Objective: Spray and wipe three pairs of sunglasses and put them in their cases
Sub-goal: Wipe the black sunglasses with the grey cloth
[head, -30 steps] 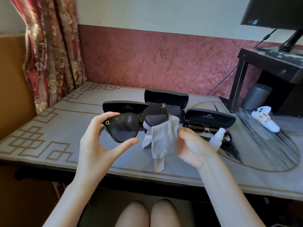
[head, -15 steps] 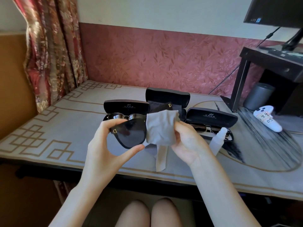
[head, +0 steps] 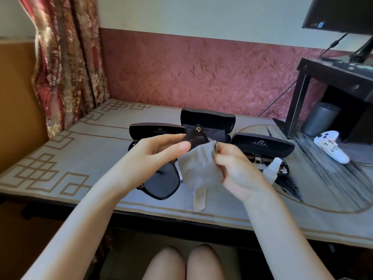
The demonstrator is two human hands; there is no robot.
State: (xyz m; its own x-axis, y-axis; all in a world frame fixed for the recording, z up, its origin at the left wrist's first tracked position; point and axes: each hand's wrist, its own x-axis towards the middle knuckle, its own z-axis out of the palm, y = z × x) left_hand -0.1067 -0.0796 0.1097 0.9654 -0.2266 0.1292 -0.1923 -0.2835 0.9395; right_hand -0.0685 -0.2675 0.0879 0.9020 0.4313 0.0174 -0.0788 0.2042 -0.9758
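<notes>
The person is sitting at the tabletop (head: 60, 158) and holding black sunglasses (head: 164, 183) up over its near edge. The left hand (head: 157, 152) is gripping the frame near its middle, with its fingers (head: 181, 147) curled narrow around it. 1 dark lens is hanging below the hand, and the other end, marked with a gold D, is sticking up above it. The right hand (head: 238, 170) is pinching a grey cloth (head: 199, 172) between thumb and fingers (head: 222, 156), tight on the fabric. The cloth is lying over the lower part of the upper lens, and a loose strip of it is dangling toward the tabletop.

Behind the hands, 3 black cases are sitting open in a row, lids raised: the left case (head: 157, 131), the middle case (head: 207, 120) a little farther back, and the right case (head: 262, 144). A 2nd pair (head: 256, 158) of glasses is lying in the right case. The left hand is covering most of the left case's base, so I cannot tell what it is holding. A white spray bottle (head: 271, 171) is showing just beside the right case, partly hidden by the right hand.

Farther right, a white game controller (head: 331, 148) is lying on the tabletop near a dark side table (head: 333, 73) with a grey cylinder (head: 321, 118) under it.
</notes>
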